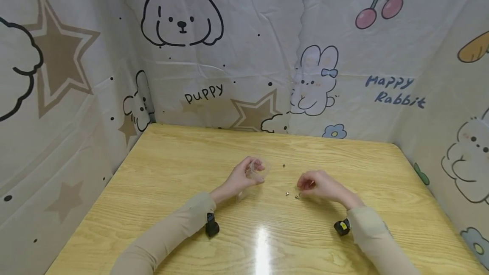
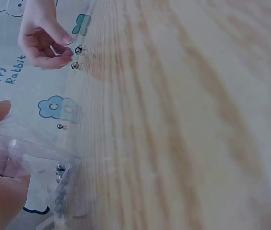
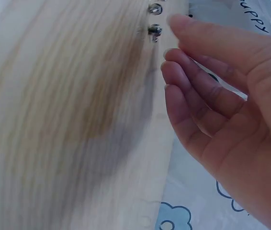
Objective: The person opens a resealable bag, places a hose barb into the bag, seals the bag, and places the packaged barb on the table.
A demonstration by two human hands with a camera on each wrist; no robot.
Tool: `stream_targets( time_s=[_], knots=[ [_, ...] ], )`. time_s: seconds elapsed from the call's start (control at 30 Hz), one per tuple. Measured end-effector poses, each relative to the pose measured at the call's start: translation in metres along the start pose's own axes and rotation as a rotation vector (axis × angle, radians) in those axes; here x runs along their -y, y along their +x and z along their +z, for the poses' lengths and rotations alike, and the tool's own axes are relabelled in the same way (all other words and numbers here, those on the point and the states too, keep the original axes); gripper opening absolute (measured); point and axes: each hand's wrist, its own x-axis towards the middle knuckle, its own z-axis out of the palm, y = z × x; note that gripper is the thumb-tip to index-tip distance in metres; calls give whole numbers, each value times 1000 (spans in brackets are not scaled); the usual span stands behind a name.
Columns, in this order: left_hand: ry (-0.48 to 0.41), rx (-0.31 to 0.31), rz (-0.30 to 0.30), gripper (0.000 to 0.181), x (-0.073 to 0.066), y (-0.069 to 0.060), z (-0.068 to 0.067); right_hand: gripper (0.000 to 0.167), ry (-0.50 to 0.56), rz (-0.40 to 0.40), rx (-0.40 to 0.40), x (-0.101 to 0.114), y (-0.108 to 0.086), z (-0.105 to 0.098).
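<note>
In my left hand (image 1: 244, 175) I hold a clear plastic bag (image 2: 35, 146) by its mouth, thumb and fingers spread around the rim. Small shiny metal pieces (image 2: 60, 171) lie low in the bag; their exact kind is too small to tell. My right hand (image 1: 318, 185) hovers low over the table, fingers loosely curved with nothing visible between them. Just beside its fingertips are two small metal pieces (image 3: 155, 30), close together on the wood. Another metal piece (image 1: 284, 165) sits farther back, to the right of the bag.
The light wooden table (image 1: 183, 156) reaches back to a printed cloth (image 1: 237, 67) that hangs behind and along both sides. A black wrist camera (image 1: 212, 225) is on the left wrist and another black camera (image 1: 341, 227) is on the right.
</note>
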Motion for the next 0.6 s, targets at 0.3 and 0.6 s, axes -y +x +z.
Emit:
stream_targets(
  time_s=[0.3, 0.6],
  knots=[
    [4, 4, -7, 47, 0, 0, 0, 9, -18, -44, 2, -4, -3, 5],
    [4, 3, -6, 47, 1, 1, 0, 7, -66, -49, -1, -4, -1, 6]
  ],
)
